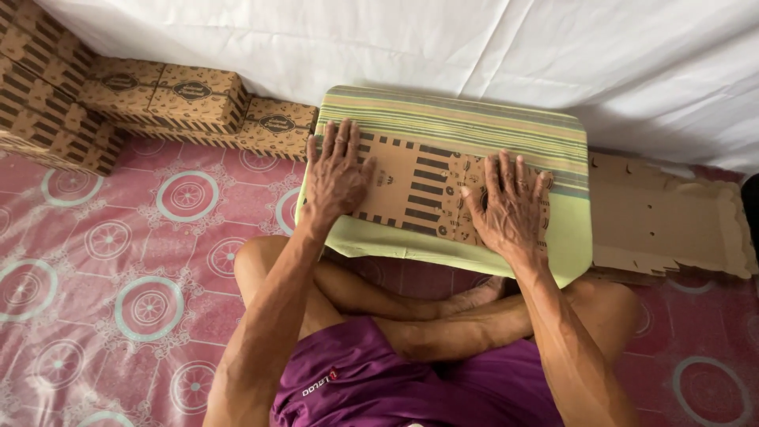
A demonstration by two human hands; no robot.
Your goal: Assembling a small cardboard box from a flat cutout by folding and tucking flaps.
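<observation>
On a green striped cushion (506, 126) laid across the seated person's crossed legs, a flat printed cardboard blank (419, 190) lies face up, brown with dark bars and small motifs. Both hands rest on it, palms down and fingers spread wide, gripping nothing: the left hand (336, 175) covers the blank's left end, the right hand (512, 207) its right end, with a bare strip of card between them. Judging by this flat press, the card is being held or smoothed down, and doing that well seems to call for even weight from both palms, so the sheet neither slides on the soft cushion nor creases away from its scored lines. To the far left, finished folded boxes (194, 95) of the same print stand in rows against a white sheet (553, 47), some stacked higher at the corner. To the right, just beside the cushion, a pile of plain-side-up blanks (672, 225) lies on the pink patterned floor covering (118, 261).
</observation>
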